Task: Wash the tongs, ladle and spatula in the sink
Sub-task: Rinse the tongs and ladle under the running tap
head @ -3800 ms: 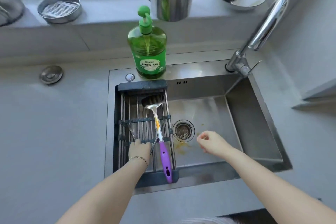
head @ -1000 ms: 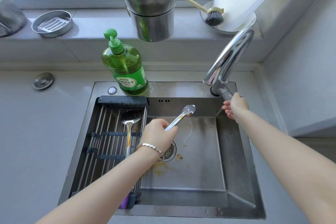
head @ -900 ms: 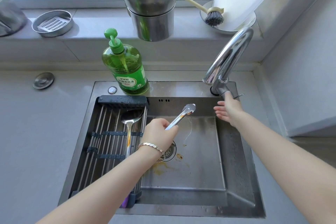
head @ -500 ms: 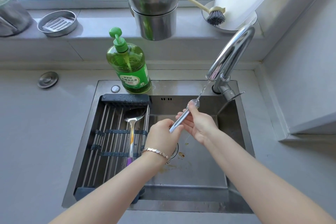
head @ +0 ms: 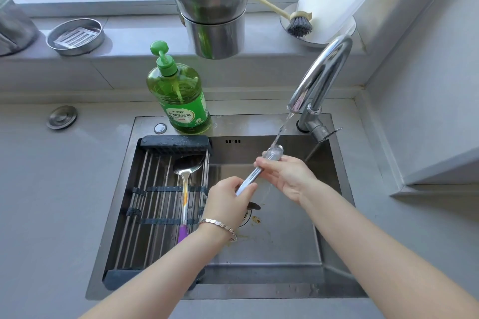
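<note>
Step in hand: we rinse tongs (head: 255,173) under faucet (head: 321,72) stream, over sink (head: 334,189). Left hand (head: 228,202) grips handle end; right hand (head: 287,176) pinches tip end (rubbing, we judge). Next: work along both arms, then take spatula (head: 185,184) from rack (head: 155,202).

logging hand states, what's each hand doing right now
Left hand: grips the tongs by the handle end.
Right hand: fingers curled round the tongs under the water.
</note>
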Demonstrator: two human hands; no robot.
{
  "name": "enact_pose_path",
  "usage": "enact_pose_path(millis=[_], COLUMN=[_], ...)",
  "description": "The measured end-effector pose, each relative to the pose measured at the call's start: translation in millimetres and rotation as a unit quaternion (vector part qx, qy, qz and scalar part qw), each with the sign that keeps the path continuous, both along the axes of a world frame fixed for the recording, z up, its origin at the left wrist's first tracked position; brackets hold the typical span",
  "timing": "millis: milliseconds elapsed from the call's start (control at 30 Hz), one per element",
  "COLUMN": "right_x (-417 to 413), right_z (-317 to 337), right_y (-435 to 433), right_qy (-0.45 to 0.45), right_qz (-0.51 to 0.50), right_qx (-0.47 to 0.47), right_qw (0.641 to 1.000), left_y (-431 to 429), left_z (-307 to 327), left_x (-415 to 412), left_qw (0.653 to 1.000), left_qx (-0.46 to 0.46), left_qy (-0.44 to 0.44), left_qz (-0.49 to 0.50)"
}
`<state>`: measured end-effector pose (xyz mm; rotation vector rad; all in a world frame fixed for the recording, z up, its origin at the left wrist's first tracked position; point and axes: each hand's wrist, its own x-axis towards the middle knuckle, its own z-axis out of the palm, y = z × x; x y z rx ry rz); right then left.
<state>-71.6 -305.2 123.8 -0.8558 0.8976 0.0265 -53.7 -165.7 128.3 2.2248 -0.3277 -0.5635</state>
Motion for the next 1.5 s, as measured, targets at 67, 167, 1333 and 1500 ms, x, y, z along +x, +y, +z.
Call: enact_pose_path(millis=[67, 167, 1333, 1500], right_x=[0, 1, -7, -17], right_z=[1, -1, -7, -24], right_y=[-9, -19, -42, -13], right_qy=[0.03, 0.065, 0.094, 0.103], right_qz=[-0.014, -0.096, -0.114, 0.034], right_qx=[0.011, 0.041, -0.08, 0.037], right_qw=[0.999, 0.992, 0.986, 0.993], left_y=[6, 12, -8, 15], left_z=[0, 0, -1, -5], left_x=[0, 2, 34, 26], left_qw=[1.0, 0.999, 0.997, 0.974], left_qx=[0.006, -0.002, -0.067, -0.185], left_qy=[-0.015, -0.019, -0.011, 0.048], left_qz=[-0.016, -0.028, 0.044, 0.119])
